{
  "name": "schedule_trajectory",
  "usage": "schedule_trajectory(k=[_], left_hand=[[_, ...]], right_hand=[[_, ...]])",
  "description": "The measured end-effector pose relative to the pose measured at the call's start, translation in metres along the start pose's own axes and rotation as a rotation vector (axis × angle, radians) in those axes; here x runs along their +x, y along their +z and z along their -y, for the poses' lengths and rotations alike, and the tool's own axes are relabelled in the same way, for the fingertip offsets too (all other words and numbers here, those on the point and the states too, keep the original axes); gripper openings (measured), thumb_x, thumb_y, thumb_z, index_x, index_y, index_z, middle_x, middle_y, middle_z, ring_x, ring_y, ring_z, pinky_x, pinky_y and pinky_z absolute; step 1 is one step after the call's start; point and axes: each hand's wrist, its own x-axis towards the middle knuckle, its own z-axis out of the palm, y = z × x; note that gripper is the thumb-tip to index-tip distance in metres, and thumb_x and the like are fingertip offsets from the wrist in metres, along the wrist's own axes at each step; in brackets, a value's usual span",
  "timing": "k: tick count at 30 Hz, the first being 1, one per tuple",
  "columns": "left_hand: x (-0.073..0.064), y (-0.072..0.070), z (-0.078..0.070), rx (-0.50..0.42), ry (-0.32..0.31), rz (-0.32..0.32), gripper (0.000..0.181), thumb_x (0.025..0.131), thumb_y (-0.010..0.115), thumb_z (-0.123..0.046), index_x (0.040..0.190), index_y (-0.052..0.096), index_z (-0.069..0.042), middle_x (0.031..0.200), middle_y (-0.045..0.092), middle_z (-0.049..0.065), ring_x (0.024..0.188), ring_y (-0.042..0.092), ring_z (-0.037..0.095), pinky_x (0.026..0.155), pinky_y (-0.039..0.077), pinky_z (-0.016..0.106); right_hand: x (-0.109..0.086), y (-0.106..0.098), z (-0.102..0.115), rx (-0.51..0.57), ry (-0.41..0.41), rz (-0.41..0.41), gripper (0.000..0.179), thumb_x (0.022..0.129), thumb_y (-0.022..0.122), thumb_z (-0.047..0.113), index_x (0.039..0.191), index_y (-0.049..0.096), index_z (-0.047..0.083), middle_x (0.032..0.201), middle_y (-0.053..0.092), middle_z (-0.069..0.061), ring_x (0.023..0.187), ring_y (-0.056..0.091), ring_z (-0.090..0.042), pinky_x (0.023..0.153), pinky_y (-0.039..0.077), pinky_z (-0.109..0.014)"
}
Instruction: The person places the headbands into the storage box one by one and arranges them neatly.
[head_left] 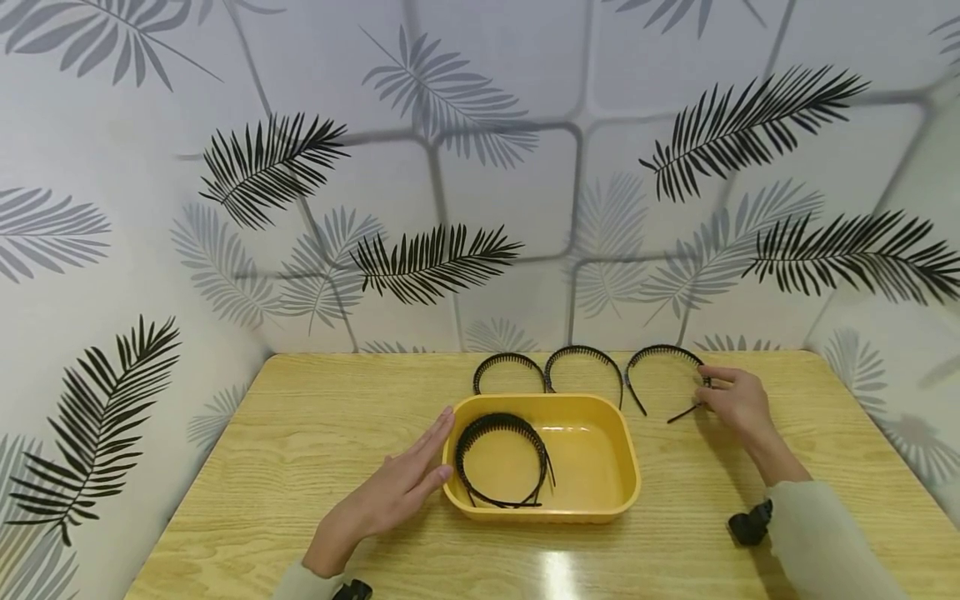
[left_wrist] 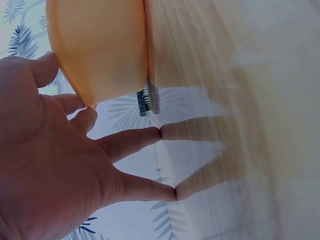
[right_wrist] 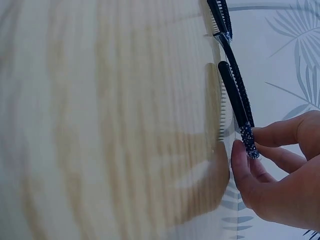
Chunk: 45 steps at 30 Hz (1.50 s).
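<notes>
A yellow plastic basin (head_left: 540,515) stands on the table. Several black toothed headbands (head_left: 501,422) lie in its left half, stacked into a ring. My left hand (head_left: 392,493) rests against the basin's left side, thumb near the front corner and fingers along the rim. In the left wrist view the fingers are spread, two of them touching the tabletop beside the basin wall (left_wrist: 97,50). Right of the basin, my right hand (head_left: 738,406) pinches one side of a black headband (head_left: 663,349) between thumb and fingers. Speckles dot that headband's side (right_wrist: 248,140) in the right wrist view.
Behind the basin lie two more black headbands (head_left: 510,357) (head_left: 583,349), in a row with the pinched one. The wooden table (head_left: 300,450) ends at a wall (head_left: 510,192) patterned with leaves. A black wrist camera (head_left: 748,527) sits at the right sleeve.
</notes>
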Motion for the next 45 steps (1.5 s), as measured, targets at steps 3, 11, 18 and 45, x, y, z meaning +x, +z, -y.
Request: schedule_trajectory(k=[3,11,18,45], left_hand=[[0.0,0.0,0.0,-0.002,-0.005,0.0,0.067,0.113,0.04,-0.033,0.167,0.002,-0.02,0.172,0.001,-0.001,0.155,0.011,0.026,0.1,0.014,0.088],[-0.001,0.0,0.001,0.015,-0.013,-0.008,0.067,0.113,0.04,-0.035,0.167,0.003,-0.02,0.172,0.001,-0.001,0.155,0.012,0.027,0.1,0.014,0.088],[0.0,-0.001,0.001,-0.01,-0.003,-0.008,0.067,0.113,0.04,-0.034,0.167,0.003,-0.021,0.172,0.001,-0.001,0.156,0.01,0.025,0.099,0.012,0.089],[0.0,0.0,0.001,-0.004,0.003,-0.003,0.067,0.113,0.04,-0.033,0.167,0.004,-0.019,0.172,0.001,-0.001,0.156,0.01,0.026,0.1,0.013,0.089]], right_hand=[[-0.001,-0.001,-0.002,0.068,0.005,-0.002,0.052,0.101,0.058,0.007,0.148,0.046,-0.01,0.141,0.048,-0.041,0.086,0.074,-0.009,0.077,0.06,-0.027],[-0.005,-0.002,-0.003,0.17,-0.016,-0.014,0.048,0.104,0.056,0.006,0.147,0.045,-0.013,0.137,0.05,-0.042,0.078,0.073,-0.003,0.075,0.06,-0.025],[-0.008,-0.005,-0.006,0.219,-0.019,-0.013,0.049,0.105,0.055,0.006,0.149,0.042,-0.012,0.145,0.042,-0.042,0.081,0.073,-0.004,0.078,0.06,-0.027],[-0.03,-0.009,0.012,0.61,-0.093,-0.005,0.037,0.097,0.064,-0.007,0.119,0.076,0.02,0.099,0.07,0.018,0.079,0.074,-0.005,0.075,0.06,-0.025]])
